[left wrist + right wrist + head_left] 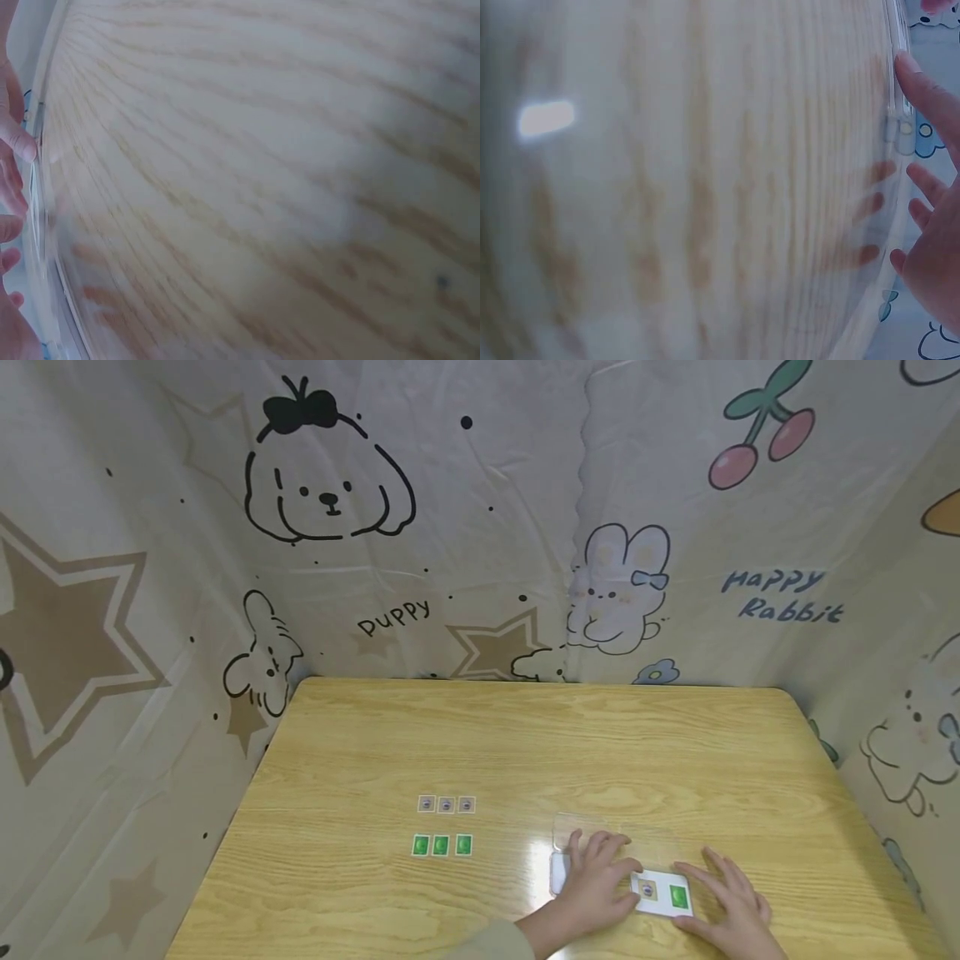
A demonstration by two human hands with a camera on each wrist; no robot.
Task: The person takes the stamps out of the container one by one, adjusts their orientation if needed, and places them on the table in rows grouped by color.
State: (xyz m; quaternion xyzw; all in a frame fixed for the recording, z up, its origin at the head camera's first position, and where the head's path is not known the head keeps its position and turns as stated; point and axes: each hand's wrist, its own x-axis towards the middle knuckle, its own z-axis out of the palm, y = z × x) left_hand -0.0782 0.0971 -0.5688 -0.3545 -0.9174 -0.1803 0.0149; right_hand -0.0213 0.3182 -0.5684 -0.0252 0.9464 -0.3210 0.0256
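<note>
A white card [660, 906] lies on the table toward the front right, bearing a small beige picture [647, 890] and a green picture [678, 897]. My left hand [596, 878] is spread at the card's left end, its thumb side against that edge. At the right end, my right hand [729, 906] has its index finger and thumb apart near the two corners; the right wrist view shows that hand [934, 259] with fingers extended. Partly under my left hand is a white piece [557, 873], mostly hidden, beside a clear plastic case [573, 828].
On the wooden table [337, 752], left of the hands, three beige picture tiles [446, 805] sit in a row above three green tiles [441, 845]. A printed curtain [487, 527] surrounds the table's back and sides. Light glares off the surface by my left hand.
</note>
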